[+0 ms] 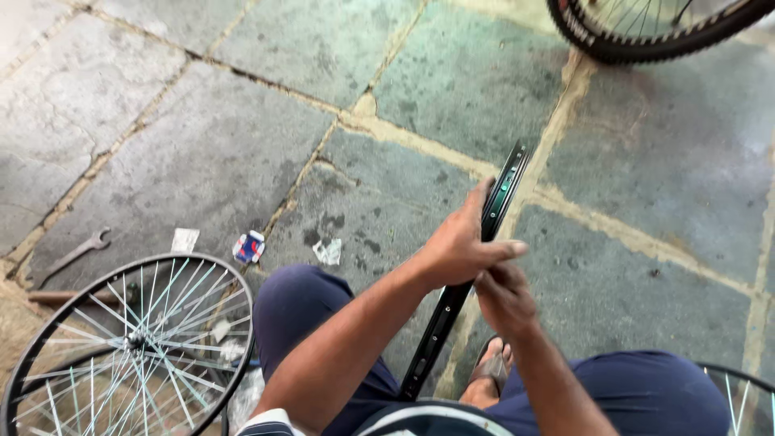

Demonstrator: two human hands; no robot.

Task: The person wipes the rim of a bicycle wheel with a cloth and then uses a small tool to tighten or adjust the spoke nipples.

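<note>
Black metal bicycle rim without spokes (452, 299) stood edge-on at centre frame, running from the lap at the lower edge up toward the middle, over grey-green stone paving (202, 153). Left hand (462, 242) had its fingers wrapped across the rim's middle; right hand (504, 297) was clenched on it just below, touching the left. Spoked silver wheel (129, 343) lay lower left, grey open-ended spanner (77, 254) at the left edge, tyred wheel (646, 28) upper right.

Glossy black metal rim (472, 258) — spoked wheel (133, 347) bright steel; floor (202, 153) of rough, matt stone slabs.
</note>
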